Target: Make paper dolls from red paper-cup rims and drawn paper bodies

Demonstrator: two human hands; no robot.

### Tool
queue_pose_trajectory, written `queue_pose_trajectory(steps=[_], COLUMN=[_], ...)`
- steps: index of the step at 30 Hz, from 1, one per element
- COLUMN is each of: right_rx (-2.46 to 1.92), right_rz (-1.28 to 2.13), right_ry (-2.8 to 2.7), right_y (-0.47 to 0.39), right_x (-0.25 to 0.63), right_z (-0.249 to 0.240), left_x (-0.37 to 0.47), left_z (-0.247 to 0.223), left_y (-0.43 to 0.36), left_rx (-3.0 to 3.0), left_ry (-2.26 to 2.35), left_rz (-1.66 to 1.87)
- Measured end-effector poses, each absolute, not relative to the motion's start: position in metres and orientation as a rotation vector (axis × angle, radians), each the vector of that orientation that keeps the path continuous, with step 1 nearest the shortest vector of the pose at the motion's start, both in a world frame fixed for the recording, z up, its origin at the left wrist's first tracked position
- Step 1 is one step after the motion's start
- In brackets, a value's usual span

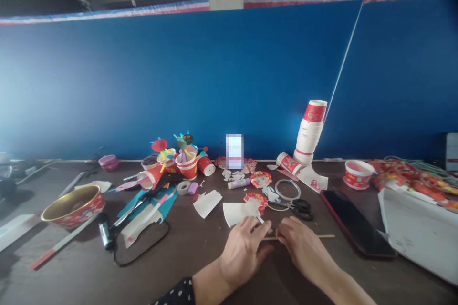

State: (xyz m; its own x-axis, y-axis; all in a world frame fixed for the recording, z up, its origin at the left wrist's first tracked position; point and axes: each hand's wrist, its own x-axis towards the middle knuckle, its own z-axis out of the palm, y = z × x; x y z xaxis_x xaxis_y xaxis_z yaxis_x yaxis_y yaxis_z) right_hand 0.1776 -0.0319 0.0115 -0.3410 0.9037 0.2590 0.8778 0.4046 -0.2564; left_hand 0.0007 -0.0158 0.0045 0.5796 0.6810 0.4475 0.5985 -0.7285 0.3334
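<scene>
Over table (82, 271), right hand (304, 245) curled, pinching thin stick (326, 236)

Inventory, taken from my seat. Landmark: one pair of scissors (303, 209).

Nearer me than the scissors: two hands, my left hand (245, 243) and my right hand (306, 244), with one thin stick (325, 236).

Right of the scissors: one dark phone (358, 224); one red tub (359, 178).

Beyond the scissors: one cup stack (308, 136), its cups not countable; one loose red cup (288, 163).

Left of the scissors: one glue stick (239, 183); one tape roll (179, 188); one purple block (193, 188); one gold-lined bowl (77, 212); one lit screen (234, 150); at least five clustered cups (186, 168); at least three cut-out figures (158, 145).
</scene>
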Motion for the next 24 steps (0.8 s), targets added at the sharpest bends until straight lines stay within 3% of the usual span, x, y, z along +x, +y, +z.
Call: queue_pose_trajectory(steps=[17, 24], right_rx=[-1.577, -1.570], right_rz=[0.099, 0.104], right_ry=[-2.254, -2.308], right_y=[-0.033, -0.033], right_x=[0.183, 0.176], right_z=[0.016, 0.013], left_x=[-0.006, -0.007], left_z=[-0.011, -0.009], left_y=[-0.013, -0.015], left_rx=[3.063, 2.767], left_ry=[1.068, 1.171], left_rz=[0.652, 0.704])
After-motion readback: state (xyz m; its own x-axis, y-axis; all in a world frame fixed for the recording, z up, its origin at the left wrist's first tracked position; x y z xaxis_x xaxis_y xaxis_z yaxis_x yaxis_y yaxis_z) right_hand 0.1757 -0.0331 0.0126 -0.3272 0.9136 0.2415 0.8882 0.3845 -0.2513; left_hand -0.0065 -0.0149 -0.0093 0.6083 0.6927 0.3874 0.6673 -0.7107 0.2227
